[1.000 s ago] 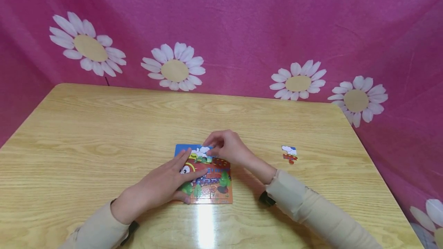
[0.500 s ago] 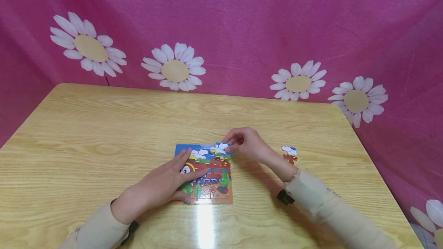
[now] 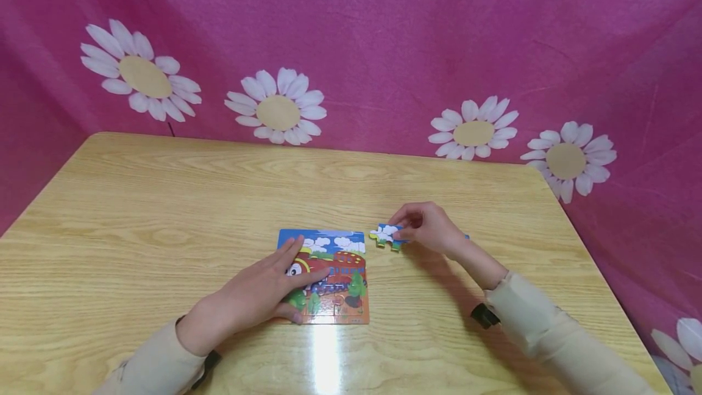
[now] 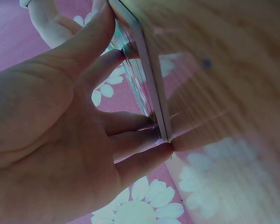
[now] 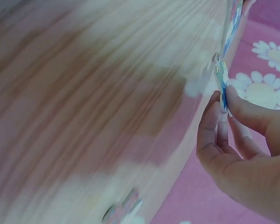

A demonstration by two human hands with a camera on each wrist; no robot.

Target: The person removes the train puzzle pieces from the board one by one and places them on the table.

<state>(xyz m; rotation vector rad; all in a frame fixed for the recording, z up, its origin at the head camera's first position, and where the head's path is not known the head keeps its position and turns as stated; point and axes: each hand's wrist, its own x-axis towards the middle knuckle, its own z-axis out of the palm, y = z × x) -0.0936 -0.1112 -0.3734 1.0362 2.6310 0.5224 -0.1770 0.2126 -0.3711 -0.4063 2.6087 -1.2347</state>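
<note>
A jigsaw puzzle with a red cartoon picture lies flat on the table. My left hand rests on its left side with the fingers spread and straight. In the left wrist view the fingertips touch the edge and face of the puzzle. Right of the board, my right hand pinches a puzzle piece with white clouds, blue sky and a yellow knob. The right wrist view has that piece held edge-on between thumb and fingers. Cloud and sky show at the board's upper right.
A loose puzzle piece lies on the table, mostly hidden behind the right hand in the head view. The wooden table ends at a pink cloth with daisies.
My right hand has moved right, off the board's top edge, with the cloud piece in its pinch. The left hand has stayed in place.
</note>
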